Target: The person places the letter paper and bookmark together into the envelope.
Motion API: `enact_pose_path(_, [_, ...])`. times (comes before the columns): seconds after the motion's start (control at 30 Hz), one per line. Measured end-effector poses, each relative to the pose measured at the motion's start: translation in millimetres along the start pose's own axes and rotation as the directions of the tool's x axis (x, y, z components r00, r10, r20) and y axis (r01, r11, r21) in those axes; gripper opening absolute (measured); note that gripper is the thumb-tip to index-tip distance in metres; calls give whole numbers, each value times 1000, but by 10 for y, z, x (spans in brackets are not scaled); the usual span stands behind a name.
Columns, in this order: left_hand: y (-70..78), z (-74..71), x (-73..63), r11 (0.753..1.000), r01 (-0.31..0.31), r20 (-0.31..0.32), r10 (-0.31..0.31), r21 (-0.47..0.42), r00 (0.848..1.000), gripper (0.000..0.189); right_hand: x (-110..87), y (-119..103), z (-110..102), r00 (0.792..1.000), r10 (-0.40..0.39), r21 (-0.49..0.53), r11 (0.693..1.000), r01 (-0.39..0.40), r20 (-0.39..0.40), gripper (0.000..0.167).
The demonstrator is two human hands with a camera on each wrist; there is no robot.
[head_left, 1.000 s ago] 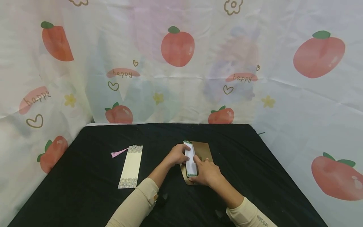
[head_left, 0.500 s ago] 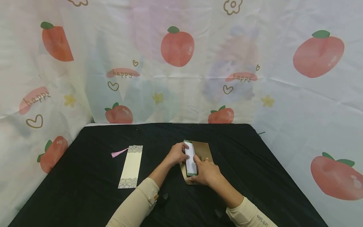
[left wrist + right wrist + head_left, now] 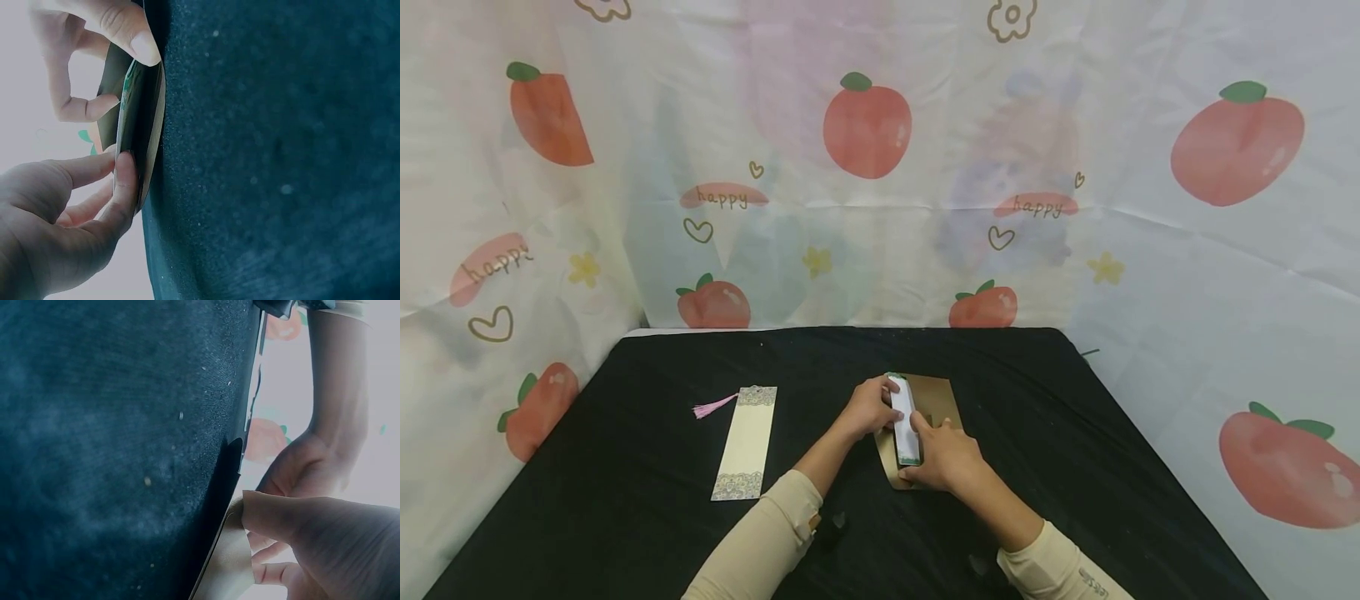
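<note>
My left hand (image 3: pixel 868 407) pinches a narrow white card with green trim (image 3: pixel 905 433) between thumb and fingers. That card stands partly raised from a brown kraft envelope (image 3: pixel 938 393) lying on the black cloth. Across the envelope's right side and near edge lies my right hand (image 3: pixel 951 457), its thumb at the near end. In the left wrist view the left hand (image 3: pixel 69 231) grips the card's edge, with a gap between card and envelope. The right wrist view has the right thumb on the envelope (image 3: pixel 228 559); most fingers are hidden behind it.
A cream bookmark with grey lace-patterned ends (image 3: pixel 745 442) lies to the left, its pink tassel (image 3: pixel 713 407) pointing left. Black cloth (image 3: pixel 625 467) covers the table. Fruit-printed white curtains (image 3: pixel 880 242) stand behind it and at both sides.
My left hand and the white card have shifted very slightly forward and to the right over the envelope. The right hand keeps its place; the bookmark has not moved.
</note>
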State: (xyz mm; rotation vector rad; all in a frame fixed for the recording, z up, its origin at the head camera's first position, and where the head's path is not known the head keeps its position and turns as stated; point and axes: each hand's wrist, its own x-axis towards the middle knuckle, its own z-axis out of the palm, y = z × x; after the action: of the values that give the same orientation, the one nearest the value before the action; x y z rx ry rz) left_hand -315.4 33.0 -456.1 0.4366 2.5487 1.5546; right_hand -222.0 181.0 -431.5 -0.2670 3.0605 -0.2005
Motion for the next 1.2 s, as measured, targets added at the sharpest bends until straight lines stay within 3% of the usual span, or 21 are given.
enact_pose_path(0.53, [82,52,4,998,33,14,-32,-55,999,43,-22,16,-37,1000,1,2,1000,-1,-3,71])
enact_pose_path(1.2, [83,75,-2,1000,9,8,-9,-5,1000,40,-9,10,-7,1000,10,19,1000,-10,26,79])
